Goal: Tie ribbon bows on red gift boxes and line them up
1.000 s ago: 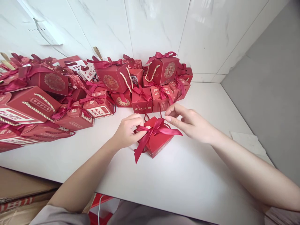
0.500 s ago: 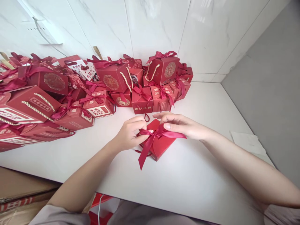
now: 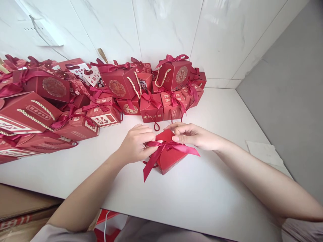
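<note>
A small red gift box (image 3: 172, 158) rests on the white table, its lid flap curved. A dark pink satin ribbon (image 3: 154, 160) is knotted in a bow on top, one tail hanging to the front left and the other stretching right. My left hand (image 3: 137, 143) is closed, thumb and fingers pinching the bow's left side. On the far right of the box, my right hand (image 3: 195, 136) has its thumb and curled fingers closed at the bow's right side; the ribbon between them is mostly hidden. A dark red cord handle shows beside the box's left side.
Many finished-looking red boxes (image 3: 151, 107) with ribbons and cords are piled along the tiled wall (image 3: 164, 30), behind and to the left. A white paper (image 3: 264, 153) lies near the table's right edge. Cardboard boxes (image 3: 22, 205) stand below at the lower left.
The view has shifted slightly. My left hand keeps its pinch on the ribbon. My right thumb and fingers have moved a little at the bow's right side, and the right tail droops lower.
</note>
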`<state>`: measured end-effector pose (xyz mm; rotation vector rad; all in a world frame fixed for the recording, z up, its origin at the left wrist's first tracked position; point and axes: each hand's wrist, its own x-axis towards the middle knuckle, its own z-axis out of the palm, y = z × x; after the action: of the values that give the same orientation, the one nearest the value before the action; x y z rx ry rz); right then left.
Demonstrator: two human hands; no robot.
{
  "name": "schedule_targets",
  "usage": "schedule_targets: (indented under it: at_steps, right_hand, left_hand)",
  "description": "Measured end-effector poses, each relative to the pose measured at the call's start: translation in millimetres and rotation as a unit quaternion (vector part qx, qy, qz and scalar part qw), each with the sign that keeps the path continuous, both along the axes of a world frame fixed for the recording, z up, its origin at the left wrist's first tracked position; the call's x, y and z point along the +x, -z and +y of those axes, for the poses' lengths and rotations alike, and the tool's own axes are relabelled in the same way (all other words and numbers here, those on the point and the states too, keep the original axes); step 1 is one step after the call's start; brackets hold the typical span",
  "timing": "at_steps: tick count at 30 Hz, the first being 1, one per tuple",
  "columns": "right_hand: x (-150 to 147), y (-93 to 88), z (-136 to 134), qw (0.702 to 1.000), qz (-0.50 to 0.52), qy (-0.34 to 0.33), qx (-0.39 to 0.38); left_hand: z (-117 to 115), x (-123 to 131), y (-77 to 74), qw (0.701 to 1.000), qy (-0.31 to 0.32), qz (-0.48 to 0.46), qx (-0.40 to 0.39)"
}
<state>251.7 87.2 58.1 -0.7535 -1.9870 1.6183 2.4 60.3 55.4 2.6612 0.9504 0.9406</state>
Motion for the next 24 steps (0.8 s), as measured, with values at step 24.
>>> schedule_targets:
  at_steps: [24]
  right_hand:
    - [2,-2.5,2,1.0,0.0,0.002,0.016]
  left_hand:
    - [2,-5,-13.4,0.942,-0.139,-0.166,-0.256]
